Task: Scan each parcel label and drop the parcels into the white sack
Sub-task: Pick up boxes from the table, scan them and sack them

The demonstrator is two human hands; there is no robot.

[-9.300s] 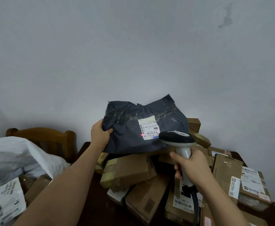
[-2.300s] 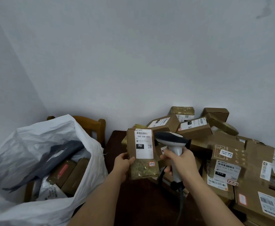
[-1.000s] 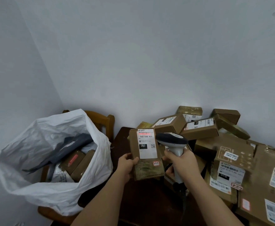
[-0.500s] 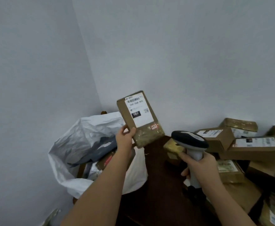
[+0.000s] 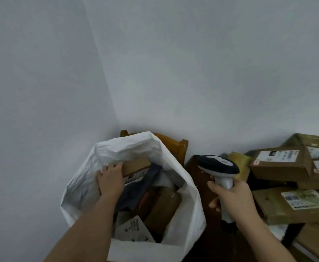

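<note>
The brown parcel (image 5: 136, 166), scanned a moment ago, has swung over and now sits inside the white sack (image 5: 183, 186); the left hand (image 5: 110, 179) apparently still grips it, release imminent. The right hand (image 5: 228, 197) clasps the scanner (image 5: 218, 167).

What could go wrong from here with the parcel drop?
1. The left hand holds the brown parcel high by the white sack's far rim; released there, it may lodge on the piled contents.
2. The sack's soft rim looks slumped and could fold inward.
</note>
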